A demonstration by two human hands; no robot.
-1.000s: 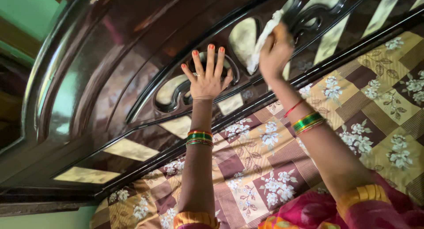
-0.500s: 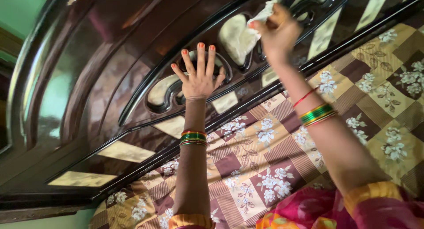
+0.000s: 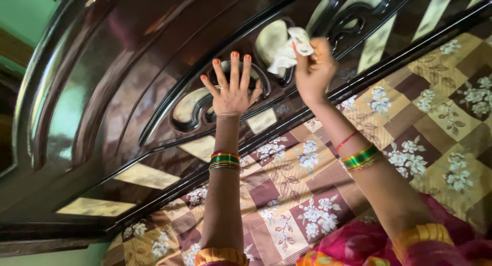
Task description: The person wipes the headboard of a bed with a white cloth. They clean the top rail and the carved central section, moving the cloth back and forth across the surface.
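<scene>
Here, a dark polished wooden headboard (image 3: 128, 91) with carved openings, seen from above at a slant. Left hand (image 3: 233, 89) flat against the carved part near the headboard's lower edge, fingers spread wide and straight, palm on the wood, gripping nothing. Right hand (image 3: 313, 68) just beside it to the right, closed around a crumpled white cloth (image 3: 287, 48), thumb and fingers pinching the bunched fabric. Cloth pressed against the rim of a pale oval opening in the carving, part of it spilling out above the knuckles. Green, red and gold bangles (image 3: 224, 161) on the left wrist, similar ones on the right forearm along with a thin red thread. Below the headboard's lower edge, a bedsheet (image 3: 318, 194) in brown, maroon and tan squares with white flowers, stretching toward the right-hand corner. Bright pink and yellow clothing (image 3: 369, 245) at the bottom edge of the view. Green wall showing at the top left corner, beyond the headboard's curved rim.
</scene>
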